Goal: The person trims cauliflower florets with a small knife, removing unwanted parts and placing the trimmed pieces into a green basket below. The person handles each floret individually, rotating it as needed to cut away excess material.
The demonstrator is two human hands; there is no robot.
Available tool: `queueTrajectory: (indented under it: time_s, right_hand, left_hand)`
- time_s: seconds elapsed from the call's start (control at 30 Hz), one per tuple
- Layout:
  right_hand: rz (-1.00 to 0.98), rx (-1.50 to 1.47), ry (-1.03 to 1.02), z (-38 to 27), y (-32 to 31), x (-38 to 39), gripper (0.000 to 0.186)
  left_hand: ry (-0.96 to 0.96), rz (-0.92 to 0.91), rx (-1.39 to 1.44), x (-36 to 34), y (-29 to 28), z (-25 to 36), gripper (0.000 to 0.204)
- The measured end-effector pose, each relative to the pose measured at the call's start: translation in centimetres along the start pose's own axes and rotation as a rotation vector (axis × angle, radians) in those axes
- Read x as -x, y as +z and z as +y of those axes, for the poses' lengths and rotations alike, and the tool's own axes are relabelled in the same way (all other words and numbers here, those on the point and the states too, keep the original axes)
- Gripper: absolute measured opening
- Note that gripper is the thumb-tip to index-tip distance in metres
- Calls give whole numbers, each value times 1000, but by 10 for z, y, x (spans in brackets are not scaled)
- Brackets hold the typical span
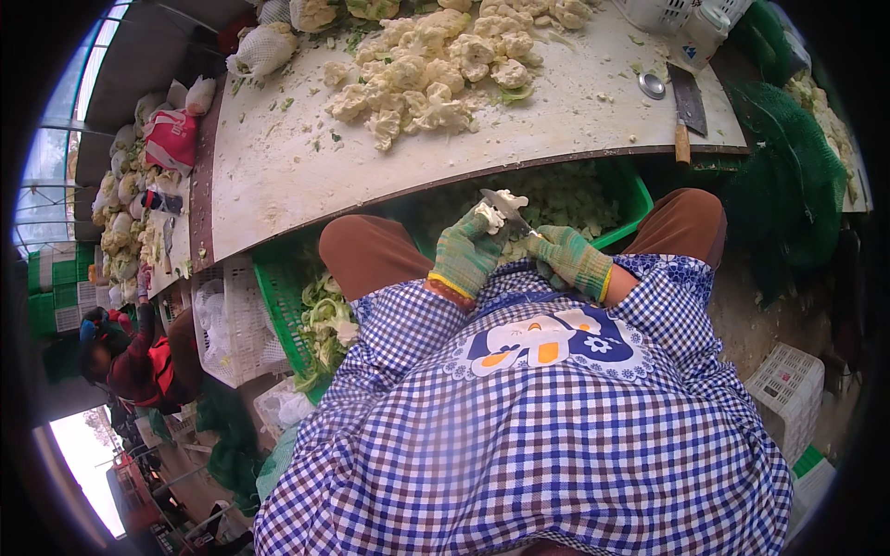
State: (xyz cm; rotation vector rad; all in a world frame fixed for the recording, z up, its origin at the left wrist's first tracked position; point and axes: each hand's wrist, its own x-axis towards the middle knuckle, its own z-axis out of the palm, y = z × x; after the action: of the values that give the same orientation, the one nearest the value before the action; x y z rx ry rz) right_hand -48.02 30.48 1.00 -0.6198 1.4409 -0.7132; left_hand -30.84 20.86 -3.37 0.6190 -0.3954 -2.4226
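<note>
Both my hands wear green knitted gloves with yellow cuffs and meet above my lap. In my left hand (465, 252) is a small piece of cauliflower (494, 218), its white part showing past the fingers. My right hand (570, 259) is closed round a small knife (505, 208), whose blade crosses the cauliflower piece; the handle is mostly hidden in the glove. Below both hands and partly under the table edge stands a green crate (638, 196) with pale cut bits in it.
A heap of cauliflower florets (436, 69) covers the middle of the white table (269, 176). A cleaver (686, 102) and a round metal lid (652, 85) lie at its right. Another green crate (278, 306) holds leaves at my left. Farther left, a person (139, 357) sits by more cauliflower.
</note>
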Motion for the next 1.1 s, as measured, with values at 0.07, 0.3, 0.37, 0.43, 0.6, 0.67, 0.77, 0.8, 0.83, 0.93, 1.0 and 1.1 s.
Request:
queueTrajectory:
  time_s: [0.07,0.3,0.37,0.43,0.6,0.67,0.77,0.8,0.83,0.93,1.0,1.1]
  right_hand:
    - [107,19,-11,1,-4,-3,26]
    - [78,2,-3,4,-14,-15,24]
    - [92,2,-23,3,-13,-17,22]
    - [109,23,-15,3,-13,-19,18]
    - [131,43,2,8,-15,-23,18]
    - [148,33,14,11,-17,-26,18]
    - [158,7,1,12,-18,-30,18]
    - [148,-23,-8,10,-17,-32,17]
    - [152,-40,14,7,-17,-32,16]
    - [121,-74,-73,-17,-13,-43,16]
    - [73,-140,-237,-45,-9,-61,25]
    - [67,-231,-286,-94,4,-98,39]
  left_hand:
    - [13,168,-11,1,-1,2,51]
    - [380,714,-877,-46,-27,68,73]
    - [524,854,-1056,-76,-47,115,72]
    - [519,1040,-1373,-102,-65,150,74]
    - [195,1064,-1929,-144,-92,189,68]
    - [418,1042,-1936,-151,-103,195,55]
    - [247,1024,-1841,-152,-122,212,53]
    - [88,1032,-2063,-153,-126,220,39]
    - [94,1013,-1659,-152,-129,222,36]
    - [310,930,-679,-139,-122,208,33]
    - [507,803,-634,-127,-98,191,32]
    - [647,618,-653,-101,-46,156,35]
